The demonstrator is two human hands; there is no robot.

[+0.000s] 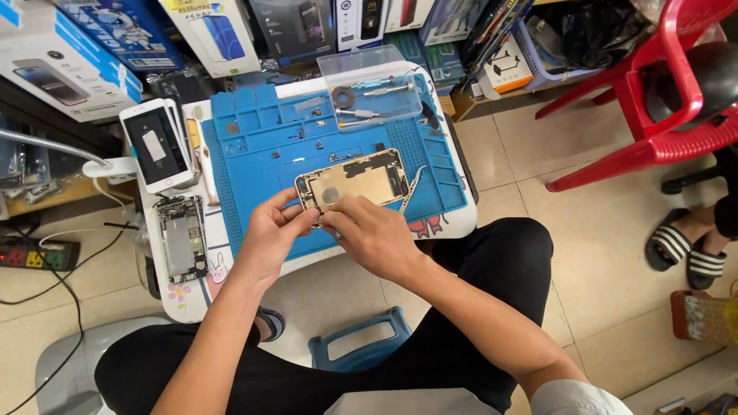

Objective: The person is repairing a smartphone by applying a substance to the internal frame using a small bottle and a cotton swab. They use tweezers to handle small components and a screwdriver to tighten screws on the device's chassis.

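Hands meet at the near edge of a gold, opened phone housing (pixel 354 184), a flat rectangular metal shell lying inside-up on a blue silicone repair mat (pixel 261 154). The left hand (pixel 269 234) pinches the shell's near-left corner between thumb and fingers; the right hand (pixel 369 230) is curled closed over the near edge beside it, fingertips pressed together on something too small to make out. Both hands touch the housing, and neither is clearly the nearer.

The shell lies directly ahead of the hands, its long axis running left to right across the mat, tilted slightly upward at the right end. A pair of slim metal tweezers (pixel 413 190) rests just beside its right end. Beyond it, the mat's moulded compartments hold small screws and parts, and a clear plastic box (pixel 369 81) of tools sits on the far right corner.

The mat covers most of a small white surface (pixel 453 227) with cartoon prints along its near rim, which runs close under the wrists, leaving little bare room on that side. To the left, well apart from the hands, a white smartphone (pixel 154 146) lies face-up, and a stripped phone chassis (pixel 183 238) with exposed internals lies nearer the rim. Open mat remains to the left of and beyond the housing.

A red plastic chair (pixel 661 84) stands on the tiled floor to the right, where another person's sandalled feet (pixel 688 250) show.
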